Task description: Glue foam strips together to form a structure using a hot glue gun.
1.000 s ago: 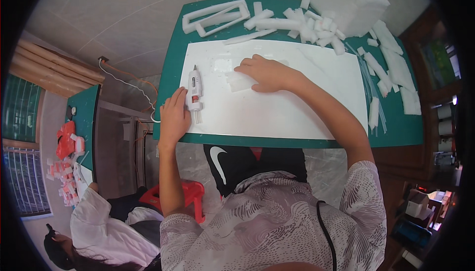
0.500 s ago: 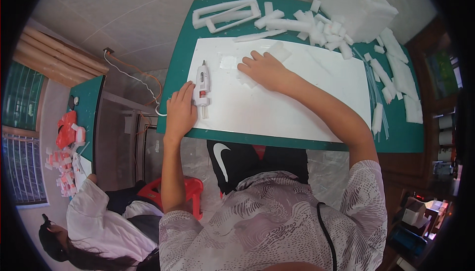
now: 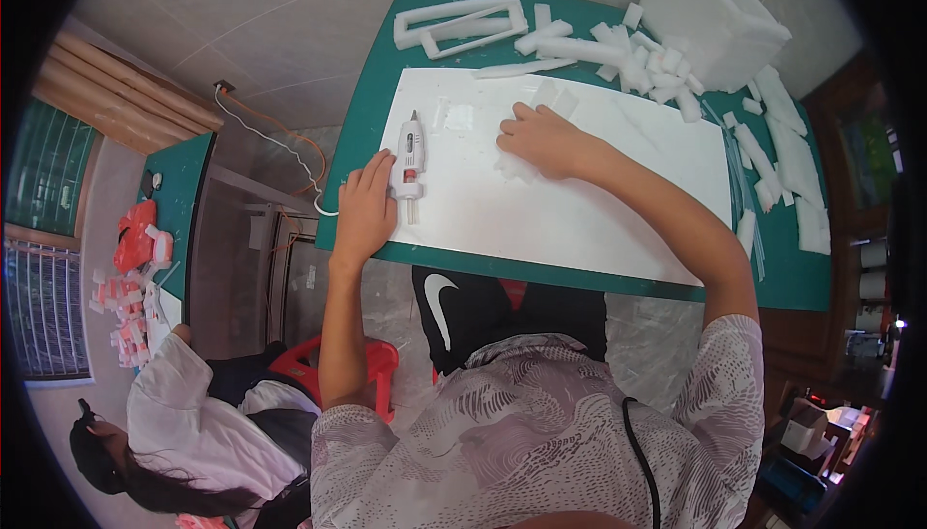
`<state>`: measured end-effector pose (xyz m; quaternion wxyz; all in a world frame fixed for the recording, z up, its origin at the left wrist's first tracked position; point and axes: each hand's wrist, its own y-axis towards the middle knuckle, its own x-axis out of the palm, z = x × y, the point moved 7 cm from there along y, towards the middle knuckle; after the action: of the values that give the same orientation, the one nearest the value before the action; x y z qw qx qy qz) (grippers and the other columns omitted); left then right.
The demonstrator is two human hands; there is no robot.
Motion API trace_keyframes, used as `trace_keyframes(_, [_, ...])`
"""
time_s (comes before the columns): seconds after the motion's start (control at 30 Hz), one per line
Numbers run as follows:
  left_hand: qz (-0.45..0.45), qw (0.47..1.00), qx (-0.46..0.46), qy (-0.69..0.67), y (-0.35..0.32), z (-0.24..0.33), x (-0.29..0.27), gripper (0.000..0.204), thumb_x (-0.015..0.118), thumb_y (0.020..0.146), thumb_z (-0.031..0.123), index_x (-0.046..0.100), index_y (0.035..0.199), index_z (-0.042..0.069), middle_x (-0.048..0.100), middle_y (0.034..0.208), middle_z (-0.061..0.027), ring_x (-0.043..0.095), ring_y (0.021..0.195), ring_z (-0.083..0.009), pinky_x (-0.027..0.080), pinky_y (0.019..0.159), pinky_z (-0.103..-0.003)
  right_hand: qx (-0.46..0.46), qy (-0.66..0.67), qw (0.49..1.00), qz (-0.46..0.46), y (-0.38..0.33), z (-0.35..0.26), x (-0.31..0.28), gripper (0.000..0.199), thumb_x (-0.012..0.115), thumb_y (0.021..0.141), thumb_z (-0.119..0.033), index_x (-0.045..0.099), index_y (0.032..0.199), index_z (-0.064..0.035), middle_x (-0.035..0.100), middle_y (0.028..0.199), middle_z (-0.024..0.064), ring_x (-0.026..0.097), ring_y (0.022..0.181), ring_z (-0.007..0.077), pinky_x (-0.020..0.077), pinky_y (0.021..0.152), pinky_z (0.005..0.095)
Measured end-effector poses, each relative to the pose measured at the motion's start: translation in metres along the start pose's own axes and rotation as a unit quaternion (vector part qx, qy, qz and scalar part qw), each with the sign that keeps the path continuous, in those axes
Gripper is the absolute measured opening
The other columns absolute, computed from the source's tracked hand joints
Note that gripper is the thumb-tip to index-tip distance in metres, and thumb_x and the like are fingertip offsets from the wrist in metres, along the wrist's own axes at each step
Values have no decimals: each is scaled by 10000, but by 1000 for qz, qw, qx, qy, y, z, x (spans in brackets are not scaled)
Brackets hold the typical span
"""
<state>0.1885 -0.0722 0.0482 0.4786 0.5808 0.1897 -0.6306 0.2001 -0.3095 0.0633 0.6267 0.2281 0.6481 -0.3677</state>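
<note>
My left hand (image 3: 365, 208) lies flat with its fingers stretched out at the left edge of a white board (image 3: 463, 215). Right beside its fingertips is a white hot glue gun (image 3: 410, 157), nozzle pointing away from me, a clear glue stick poking out of its near end. Toward the middle of the board, my right hand (image 3: 548, 141) has its fingers curled down over a white foam piece (image 3: 514, 168), which it partly hides. Just beyond that hand another flat foam piece (image 3: 563, 100) rests on the board.
On the green table (image 3: 463, 257), a foam frame (image 3: 462, 27), a pile of foam offcuts (image 3: 647, 66) and a large foam block (image 3: 710, 22) stand at the back. Clear glue sticks (image 3: 742, 181) and foam strips (image 3: 797, 157) lie right. A co-worker (image 3: 198, 423) sits at the left.
The whole view has shifted slightly. My right hand has moved a little to the right across the board, fingers more curled, and the foam under it has moved too. My left hand stays put.
</note>
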Motion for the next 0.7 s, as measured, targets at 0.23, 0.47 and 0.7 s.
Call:
trace_keyframes(0.23, [-11, 1000, 6, -8, 0, 1, 0, 605, 517, 746, -17, 484, 1350, 0, 488, 1432, -115, 503, 1143, -341, 396, 980, -457, -132, -84, 985, 73, -51, -50, 10, 109, 639, 809, -107, 610, 913, -96, 572, 1007, 34, 510, 1086, 199, 470, 803, 326])
trace_keyframes(0.47, [-24, 1000, 4, -1, 0, 3, -1, 637, 513, 740, -41, 461, 1374, 5, 472, 1443, -126, 498, 1135, -354, 396, 980, -461, -195, -88, 969, 120, -91, -78, 6, 189, 641, 812, -114, 608, 995, -149, 550, 1143, 25, 517, 1096, 195, 459, 804, 319])
trace_keyframes(0.7, [-18, 1000, 9, -4, -1, 3, -2, 643, 512, 741, -47, 459, 1379, 11, 476, 1439, -128, 500, 1133, -354, 396, 980, -463, 78, 211, 947, 230, -90, -30, -9, 515, 672, 838, -197, 527, 1317, -78, 467, 1399, 152, 501, 1196, 320, 464, 916, 411])
